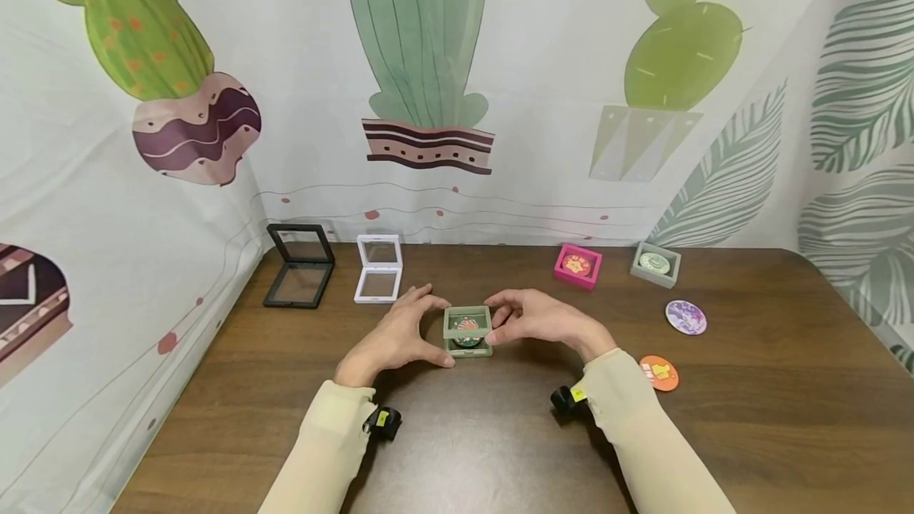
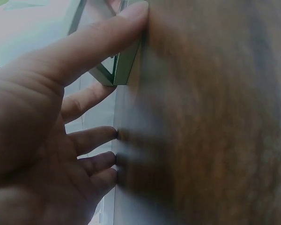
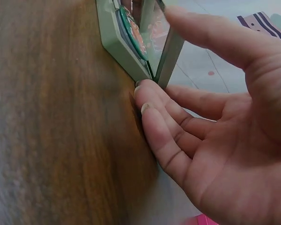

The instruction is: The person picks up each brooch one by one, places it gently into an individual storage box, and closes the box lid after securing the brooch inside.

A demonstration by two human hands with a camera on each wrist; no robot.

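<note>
A small green display case (image 1: 469, 353) lies on the table between both hands, its clear-windowed lid (image 3: 171, 58) tilted partway up on the far-side hinge. Inside sits a round badge (image 3: 133, 33) with a green rim and an orange-red picture. My left hand (image 1: 400, 333) holds the case's left side, thumb at the near corner and index finger at the far one; its other fingers are spread. With its thumb at the lid's front edge, my right hand (image 1: 539, 317) grips the lid's right side, other fingers near the hinge corner.
An open black frame (image 1: 330, 251) and an open white frame (image 1: 379, 266) stand at the back left. Toward the back right are a pink case (image 1: 577, 279) and a grey-green case (image 1: 653, 278), each with a badge. A purple badge (image 1: 686, 317) and an orange badge (image 1: 662, 373) lie at right.
</note>
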